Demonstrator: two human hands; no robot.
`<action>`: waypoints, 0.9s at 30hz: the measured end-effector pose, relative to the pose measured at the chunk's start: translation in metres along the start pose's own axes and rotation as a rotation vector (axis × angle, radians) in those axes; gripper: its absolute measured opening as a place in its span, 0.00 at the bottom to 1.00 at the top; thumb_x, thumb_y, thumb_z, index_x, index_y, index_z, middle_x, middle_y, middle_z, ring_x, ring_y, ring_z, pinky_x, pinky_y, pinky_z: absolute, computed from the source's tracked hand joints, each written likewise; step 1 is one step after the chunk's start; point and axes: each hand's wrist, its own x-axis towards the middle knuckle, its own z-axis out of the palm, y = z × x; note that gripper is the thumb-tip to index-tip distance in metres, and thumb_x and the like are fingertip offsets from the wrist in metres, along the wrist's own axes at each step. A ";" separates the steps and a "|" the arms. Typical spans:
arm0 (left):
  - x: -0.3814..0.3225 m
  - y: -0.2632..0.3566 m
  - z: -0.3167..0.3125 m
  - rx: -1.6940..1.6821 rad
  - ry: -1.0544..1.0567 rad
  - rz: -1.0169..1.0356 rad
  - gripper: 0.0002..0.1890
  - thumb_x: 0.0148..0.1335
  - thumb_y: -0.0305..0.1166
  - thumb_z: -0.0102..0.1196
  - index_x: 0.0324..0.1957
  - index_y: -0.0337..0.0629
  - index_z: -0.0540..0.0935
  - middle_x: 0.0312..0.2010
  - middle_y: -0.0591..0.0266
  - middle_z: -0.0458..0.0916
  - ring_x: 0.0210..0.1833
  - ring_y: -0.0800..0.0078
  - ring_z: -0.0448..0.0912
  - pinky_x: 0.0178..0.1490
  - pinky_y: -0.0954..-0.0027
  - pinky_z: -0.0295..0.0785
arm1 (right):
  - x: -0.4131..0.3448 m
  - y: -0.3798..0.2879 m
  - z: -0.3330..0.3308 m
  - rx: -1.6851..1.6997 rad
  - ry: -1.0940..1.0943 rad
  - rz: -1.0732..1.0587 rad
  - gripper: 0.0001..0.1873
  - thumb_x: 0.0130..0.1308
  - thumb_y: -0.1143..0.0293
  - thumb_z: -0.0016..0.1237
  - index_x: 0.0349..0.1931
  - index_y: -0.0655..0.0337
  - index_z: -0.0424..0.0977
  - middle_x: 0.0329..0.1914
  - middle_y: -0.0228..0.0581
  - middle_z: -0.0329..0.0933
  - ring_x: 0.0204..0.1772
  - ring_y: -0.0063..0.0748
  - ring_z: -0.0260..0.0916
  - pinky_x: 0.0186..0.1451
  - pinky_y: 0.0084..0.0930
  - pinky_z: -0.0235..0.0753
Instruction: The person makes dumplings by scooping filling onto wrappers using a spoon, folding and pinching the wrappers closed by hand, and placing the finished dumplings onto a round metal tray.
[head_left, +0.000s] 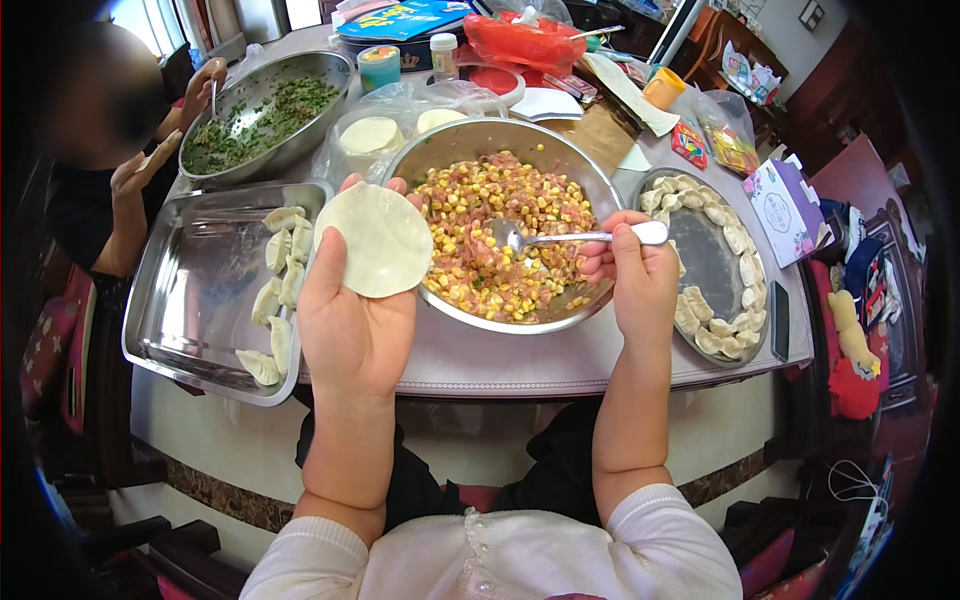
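Observation:
A round dumpling wrapper (375, 241) lies flat across the palm and fingers of my left hand (360, 330), with nothing on it. My right hand (637, 277) grips the handle of a metal spoon (562, 238). The spoon's bowl rests in a corn and minced meat filling (495, 277), inside a large stainless steel bowl (600, 196). To the left, a rectangular metal tray (199, 277) holds several folded dumplings (291, 259) along its right side. On the right, more dumplings (739, 232) line the edge of a round metal tray (709, 251).
Stacked wrappers (373, 136) sit in a plastic bag behind the bowl. At left, another person (112, 172) holds a wrapper and a utensil at a bowl of green filling (285, 109). A phone (780, 321) and a purple box (787, 210) lie near the table's right edge.

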 end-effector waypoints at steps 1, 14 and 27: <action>0.000 0.000 0.000 -0.004 -0.002 -0.001 0.22 0.69 0.34 0.33 0.61 0.34 0.55 0.60 0.37 0.58 0.63 0.46 0.59 0.65 0.53 0.57 | 0.000 0.000 -0.001 0.000 0.000 0.000 0.10 0.68 0.68 0.37 0.36 0.67 0.68 0.23 0.37 0.74 0.22 0.17 0.69 0.24 0.13 0.69; -0.001 -0.023 0.007 -0.065 0.143 -0.148 0.23 0.69 0.40 0.27 0.57 0.34 0.61 0.55 0.48 0.66 0.60 0.57 0.65 0.64 0.56 0.59 | -0.008 -0.015 -0.007 0.396 0.152 -0.058 0.11 0.70 0.67 0.33 0.38 0.66 0.64 0.24 0.46 0.73 0.22 0.26 0.71 0.22 0.17 0.71; -0.001 -0.035 0.004 -0.120 0.056 -0.245 0.26 0.69 0.44 0.23 0.61 0.36 0.59 0.59 0.49 0.63 0.63 0.55 0.62 0.65 0.53 0.56 | -0.040 -0.040 0.013 -0.330 -0.228 -0.950 0.09 0.66 0.68 0.42 0.35 0.67 0.69 0.27 0.48 0.75 0.26 0.36 0.73 0.32 0.24 0.73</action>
